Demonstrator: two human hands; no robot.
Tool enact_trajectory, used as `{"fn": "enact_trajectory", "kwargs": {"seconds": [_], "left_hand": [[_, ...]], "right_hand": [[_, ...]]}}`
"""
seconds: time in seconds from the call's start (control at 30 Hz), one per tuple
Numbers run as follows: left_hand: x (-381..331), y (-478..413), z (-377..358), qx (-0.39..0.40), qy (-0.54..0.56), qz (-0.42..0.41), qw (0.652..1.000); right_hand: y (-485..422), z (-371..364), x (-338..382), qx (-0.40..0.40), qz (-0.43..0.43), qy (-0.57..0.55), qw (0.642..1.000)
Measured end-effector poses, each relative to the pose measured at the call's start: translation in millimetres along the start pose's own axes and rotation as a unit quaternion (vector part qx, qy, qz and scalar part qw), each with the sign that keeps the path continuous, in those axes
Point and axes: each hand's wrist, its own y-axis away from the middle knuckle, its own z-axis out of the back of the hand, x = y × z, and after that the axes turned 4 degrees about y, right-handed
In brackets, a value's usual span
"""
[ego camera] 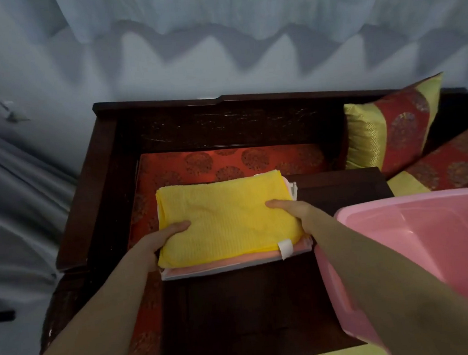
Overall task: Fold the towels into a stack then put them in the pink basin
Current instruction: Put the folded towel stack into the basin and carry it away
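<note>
Two hands clamping towel stack (228,225) from opposite sides, thumbs lying on top: left hand (162,239), right hand (288,209). Stack sitting over dark wooden table (340,188), pink basin (397,199) waiting just right. Risk: lower layers slipping out if grip is missing bottom towel. Showing: three layers (yellow, pink, white), one basin.

hands (163,236) (290,209) gripping towel stack (225,220), pink basin (413,198) beside

The dark wooden counter (237,311) stands on a red patterned cushion (226,161). At its 12 o'clock end lies the towel stack (225,223), yellow on top. The pink basin (441,225) sits at its 3 o'clock edge.
</note>
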Motion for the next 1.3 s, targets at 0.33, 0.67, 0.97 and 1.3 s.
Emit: {"fn": "enact_trajectory", "kwargs": {"seconds": [0.33,0.67,0.97,1.3], "left_hand": [[-52.2,135.9,-22.7,0.008,0.011,-0.166,0.986],[-10.9,257.4,-182.2,0.081,0.012,-0.254,0.964],[96.2,262.6,-329.8,0.048,-0.026,-0.234,0.971],[147.6,169.4,-402.0,-0.036,-0.098,-0.187,0.977]], "right_hand": [[93.8,54.0,60.7,-0.043,0.239,0.07,0.968],[173.3,259.2,1.5,-0.006,0.276,0.058,0.959],[159.1,390.3,-122.5,0.02,0.243,0.091,0.965],[81.1,348.6,-183.1,0.016,0.245,0.262,0.933]]}}
